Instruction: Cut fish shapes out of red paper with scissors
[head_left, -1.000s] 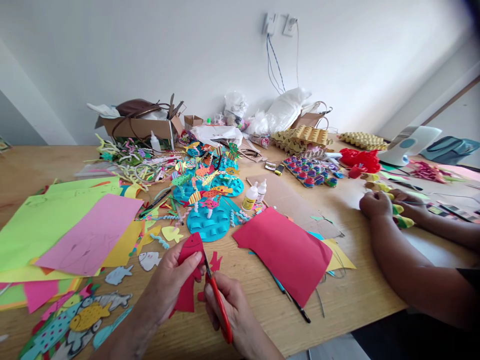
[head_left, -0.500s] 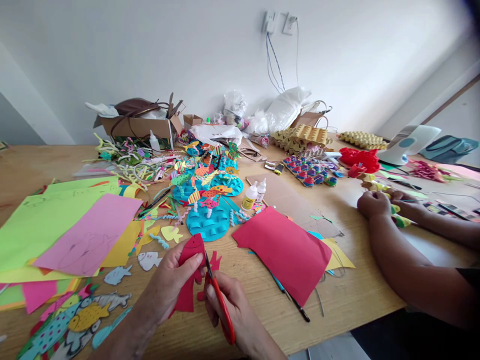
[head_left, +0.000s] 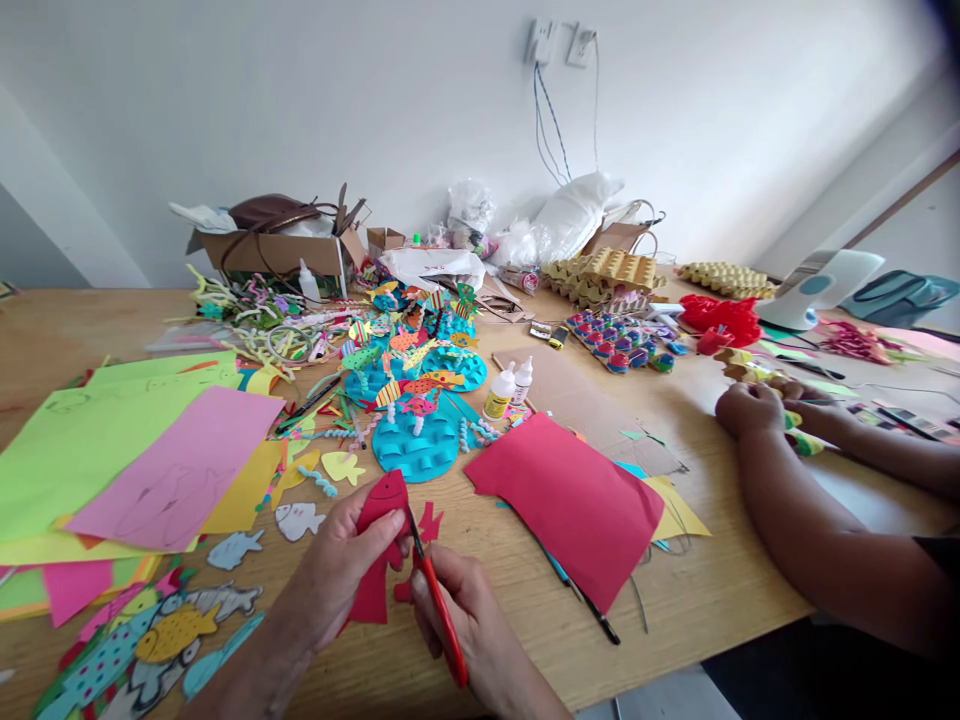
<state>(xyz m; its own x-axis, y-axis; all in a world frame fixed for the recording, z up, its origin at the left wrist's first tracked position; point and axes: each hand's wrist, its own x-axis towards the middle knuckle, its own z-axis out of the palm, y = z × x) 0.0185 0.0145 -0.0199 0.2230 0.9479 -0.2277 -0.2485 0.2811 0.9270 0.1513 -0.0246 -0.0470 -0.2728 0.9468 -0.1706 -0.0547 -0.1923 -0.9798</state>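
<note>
My left hand (head_left: pixel 349 555) pinches a piece of red paper (head_left: pixel 384 502) with a fish shape drawn on it, an eye and mouth showing at its top end. Red-handled scissors (head_left: pixel 442 615) are gripped in my right hand (head_left: pixel 469 600). Their blades point up and lie against the right edge of the paper; whether they are parted is hard to see. Small red scraps (head_left: pixel 430 522) lie on the table just behind the blades. Right of my hands rests a large red sheet (head_left: pixel 574 500) with one corner cut away.
Cut-out paper fish (head_left: pixel 176 635) and coloured sheets (head_left: pixel 172 470) lie at left. Blue egg-carton bases (head_left: pixel 416 447) with paper fish stand ahead, beside glue bottles (head_left: pixel 498 392). At right, a co-worker's hands (head_left: pixel 750 410) hold painted egg-carton pieces. A paintbrush (head_left: pixel 600 620) sticks out under the red sheet.
Very little differs. My right hand and the scissors have shifted slightly, with the handles looking closer together. The red paper stays in my left hand.
</note>
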